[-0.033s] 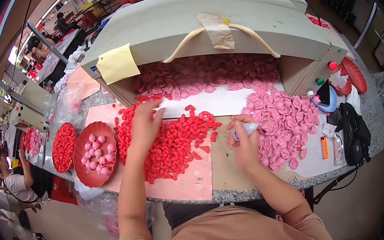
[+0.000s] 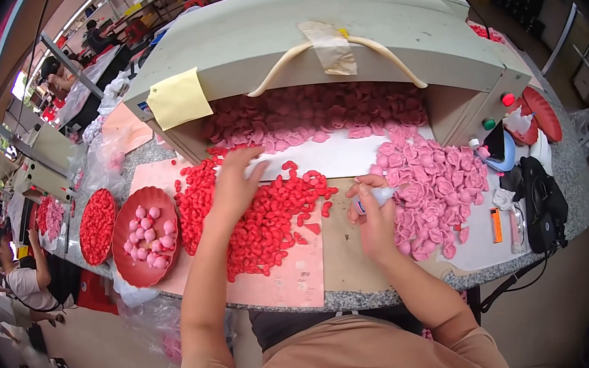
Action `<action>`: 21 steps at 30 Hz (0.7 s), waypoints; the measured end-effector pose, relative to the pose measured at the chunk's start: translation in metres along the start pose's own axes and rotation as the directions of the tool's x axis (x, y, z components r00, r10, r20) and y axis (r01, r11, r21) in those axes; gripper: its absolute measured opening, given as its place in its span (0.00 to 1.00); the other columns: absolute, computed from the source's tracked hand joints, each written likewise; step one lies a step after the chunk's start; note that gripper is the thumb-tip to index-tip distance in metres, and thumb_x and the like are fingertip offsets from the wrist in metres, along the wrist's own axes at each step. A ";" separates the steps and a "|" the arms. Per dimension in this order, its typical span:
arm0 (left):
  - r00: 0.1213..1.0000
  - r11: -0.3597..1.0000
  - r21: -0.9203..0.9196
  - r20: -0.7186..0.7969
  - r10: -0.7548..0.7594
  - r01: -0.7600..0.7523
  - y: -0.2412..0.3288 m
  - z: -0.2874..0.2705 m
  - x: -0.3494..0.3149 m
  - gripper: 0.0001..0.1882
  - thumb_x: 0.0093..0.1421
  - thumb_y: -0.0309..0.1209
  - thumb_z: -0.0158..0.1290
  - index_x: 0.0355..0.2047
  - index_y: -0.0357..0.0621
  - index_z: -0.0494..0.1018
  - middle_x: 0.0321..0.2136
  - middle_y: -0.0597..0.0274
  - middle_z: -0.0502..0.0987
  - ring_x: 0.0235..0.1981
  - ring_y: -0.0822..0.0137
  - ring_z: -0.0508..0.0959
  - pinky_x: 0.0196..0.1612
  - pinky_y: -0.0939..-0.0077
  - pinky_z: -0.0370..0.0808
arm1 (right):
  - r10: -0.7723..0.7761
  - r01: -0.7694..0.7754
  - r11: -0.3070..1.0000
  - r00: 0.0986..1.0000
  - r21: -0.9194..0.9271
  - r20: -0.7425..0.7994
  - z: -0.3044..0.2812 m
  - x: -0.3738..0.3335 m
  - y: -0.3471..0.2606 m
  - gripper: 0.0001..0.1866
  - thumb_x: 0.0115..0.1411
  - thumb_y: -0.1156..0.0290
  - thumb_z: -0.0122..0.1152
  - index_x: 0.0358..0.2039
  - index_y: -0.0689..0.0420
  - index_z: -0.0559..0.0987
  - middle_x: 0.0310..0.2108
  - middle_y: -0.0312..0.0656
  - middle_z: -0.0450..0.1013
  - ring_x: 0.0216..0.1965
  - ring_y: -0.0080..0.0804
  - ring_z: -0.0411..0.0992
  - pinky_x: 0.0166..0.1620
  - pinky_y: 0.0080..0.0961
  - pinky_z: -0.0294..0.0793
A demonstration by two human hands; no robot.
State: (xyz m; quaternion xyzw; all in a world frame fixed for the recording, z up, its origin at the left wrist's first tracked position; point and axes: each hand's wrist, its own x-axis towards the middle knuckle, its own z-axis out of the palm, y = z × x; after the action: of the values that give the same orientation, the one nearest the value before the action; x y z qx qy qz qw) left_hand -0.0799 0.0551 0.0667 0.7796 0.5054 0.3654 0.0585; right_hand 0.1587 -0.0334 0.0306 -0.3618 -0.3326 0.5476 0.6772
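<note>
My left hand (image 2: 236,185) reaches over the heap of small red curved pieces (image 2: 261,239), its fingers apart and nothing visible between them. Its fingertips are near the white sheet (image 2: 320,158) at the box's mouth. In my right hand (image 2: 377,224) is a small white squeeze bottle (image 2: 383,194) with a blue mark, its narrow tip pointing right. That tip is close to a pile of pink petal-like cups (image 2: 430,190), some with round balls in them.
A grey metal box (image 2: 249,36) stands open in front, more pink pieces (image 2: 315,112) inside. To the left are a red scalloped dish (image 2: 146,273) of pink balls and a dish of red pieces (image 2: 99,224). An orange lighter (image 2: 496,225) and a black bag (image 2: 545,206) lie right. Co-workers sit nearby.
My left hand has shifted slightly to the right and toward the white sheet, over the red pieces. My right hand keeps its hold on the squeeze bottle in nearly the same place.
</note>
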 end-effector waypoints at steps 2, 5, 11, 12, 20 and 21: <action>0.996 0.992 -0.128 0.082 0.031 -0.021 0.005 0.038 0.025 0.13 0.54 0.30 0.56 0.39 0.37 0.75 0.34 0.51 0.77 0.37 0.52 0.75 0.41 0.63 0.71 | -0.020 0.020 1.000 1.000 0.002 0.001 -0.002 0.002 0.001 0.10 0.63 0.67 0.51 0.42 0.55 0.66 0.28 0.39 0.70 0.19 0.18 0.61 0.23 0.17 0.62; 0.986 0.988 -0.156 0.167 0.016 0.011 0.024 0.078 0.058 0.15 0.53 0.31 0.57 0.41 0.39 0.75 0.35 0.51 0.77 0.37 0.52 0.76 0.41 0.63 0.73 | -0.059 0.059 0.998 0.998 0.008 -0.033 -0.012 0.011 0.001 0.11 0.62 0.69 0.51 0.43 0.56 0.65 0.30 0.40 0.70 0.20 0.19 0.62 0.25 0.18 0.63; 0.974 0.994 0.080 0.221 0.049 -0.068 0.025 0.118 0.066 0.22 0.51 0.33 0.58 0.46 0.41 0.71 0.36 0.48 0.77 0.38 0.49 0.76 0.41 0.61 0.73 | -0.114 0.115 0.993 0.992 0.005 -0.055 -0.014 0.014 -0.001 0.11 0.62 0.71 0.50 0.45 0.56 0.64 0.35 0.42 0.71 0.22 0.19 0.63 0.26 0.19 0.65; 0.974 0.997 0.061 0.223 0.038 -0.052 0.026 0.119 0.065 0.24 0.50 0.32 0.58 0.48 0.41 0.70 0.36 0.48 0.77 0.39 0.48 0.76 0.41 0.60 0.73 | -0.123 0.122 0.992 0.992 -0.031 -0.038 -0.014 0.013 -0.001 0.12 0.62 0.71 0.50 0.45 0.57 0.63 0.35 0.42 0.71 0.23 0.19 0.63 0.27 0.18 0.65; 0.877 0.539 -0.697 0.314 -0.364 0.473 0.054 0.059 0.032 0.23 0.62 0.35 0.50 0.55 0.40 0.63 0.37 0.61 0.76 0.37 0.69 0.77 0.37 0.78 0.75 | -0.078 0.079 0.990 0.997 -0.115 0.011 -0.011 0.010 0.003 0.12 0.61 0.75 0.51 0.43 0.58 0.62 0.35 0.41 0.71 0.26 0.18 0.64 0.31 0.15 0.65; 0.845 0.208 -0.846 0.406 -0.349 0.492 0.059 0.050 0.019 0.23 0.63 0.34 0.50 0.56 0.41 0.62 0.41 0.60 0.75 0.39 0.68 0.77 0.39 0.76 0.76 | -0.109 0.125 0.963 0.991 -0.240 0.081 -0.015 0.011 0.006 0.12 0.61 0.76 0.52 0.42 0.58 0.62 0.35 0.39 0.70 0.27 0.17 0.64 0.31 0.15 0.65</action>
State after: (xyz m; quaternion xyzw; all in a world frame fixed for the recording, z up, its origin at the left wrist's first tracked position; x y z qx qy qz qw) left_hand 0.0002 0.0562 0.0674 0.4563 0.3919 0.5051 0.6189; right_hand 0.1704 -0.0239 0.0186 -0.4036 -0.4408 0.4732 0.6472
